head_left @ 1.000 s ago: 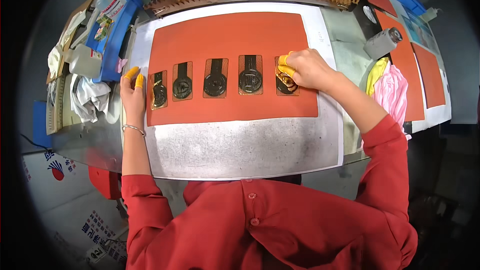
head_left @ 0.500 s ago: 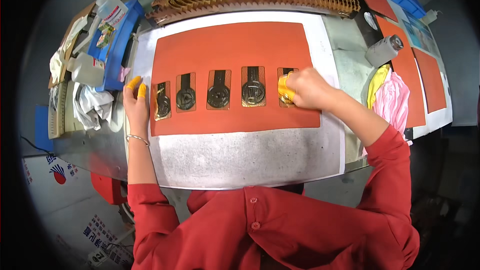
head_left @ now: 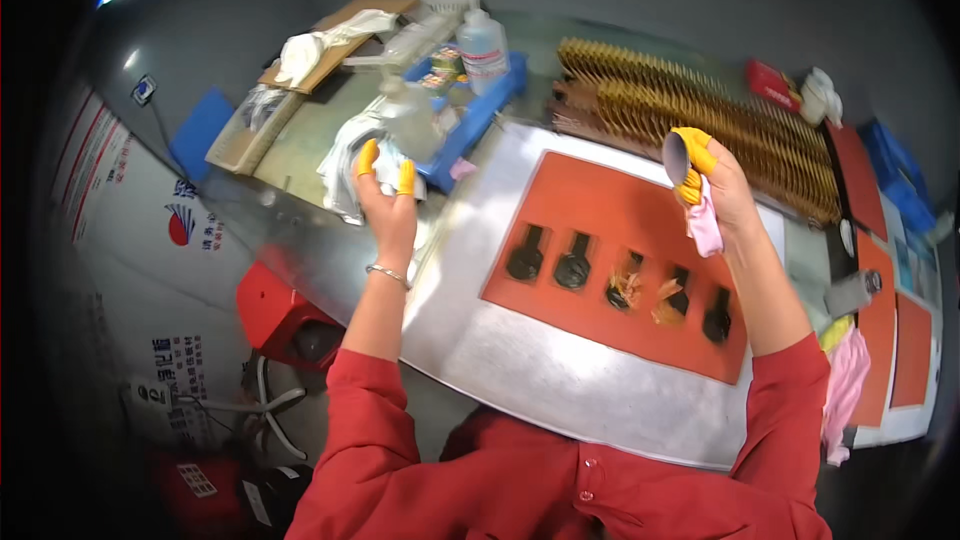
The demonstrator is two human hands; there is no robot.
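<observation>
My left hand (head_left: 386,215), with yellow finger cots on two fingers, has its fingers apart and holds nothing. It is just in front of a crumpled white cloth (head_left: 345,165) and a blurred translucent plastic bottle (head_left: 410,122). My right hand (head_left: 728,185), also in yellow finger cots, is raised over the orange mat (head_left: 580,185), gripping a pink cloth (head_left: 704,225) together with a round, grey-faced thing (head_left: 676,158) whose kind I cannot make out. Several small plates (head_left: 573,262) with dark round medallions lie in a row on the mat. Orange-brown reflections or smears blur two of them.
A blue tray (head_left: 470,130) and a squeeze bottle (head_left: 483,48) stand behind my left hand. Racks of thin golden-brown plates (head_left: 690,120) line the back. At right are a grey bottle (head_left: 853,293) and a pink cloth hanging over the edge (head_left: 848,380).
The view has swung left. My right hand has lifted off the rightmost plate, still holding the cloth and round thing. My left hand has moved from the mat's edge toward the bottle and white cloth.
</observation>
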